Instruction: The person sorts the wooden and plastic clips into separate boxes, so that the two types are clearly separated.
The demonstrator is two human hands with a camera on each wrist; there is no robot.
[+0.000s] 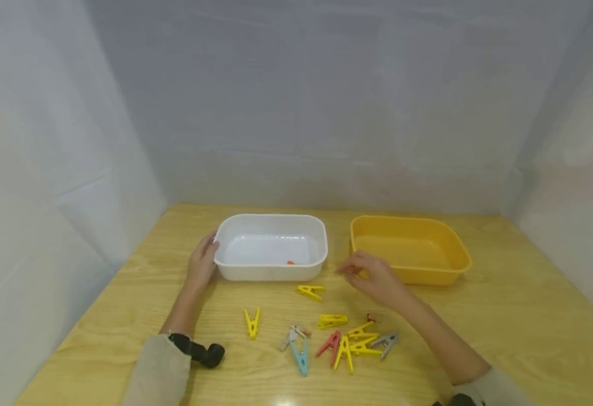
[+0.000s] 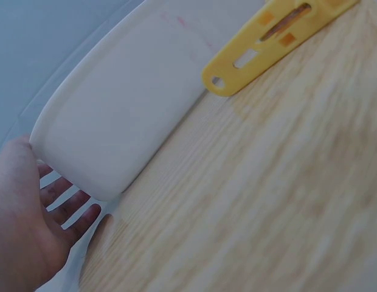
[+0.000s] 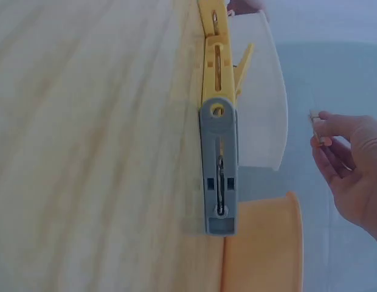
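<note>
I see my left hand (image 1: 202,264) resting against the left end of the white tub (image 1: 271,246), fingers (image 2: 70,204) spread straight along its wall; inside lies one small orange piece (image 1: 290,262). The yellow tub (image 1: 409,249) beside it looks bare. My right hand (image 1: 372,276) hovers between the tubs, fingers curled together; whether they pinch anything I cannot tell. On the desk (image 1: 504,316) I count about ten clothespins (image 1: 334,337), mostly yellow, with one grey, one blue and one red.
</note>
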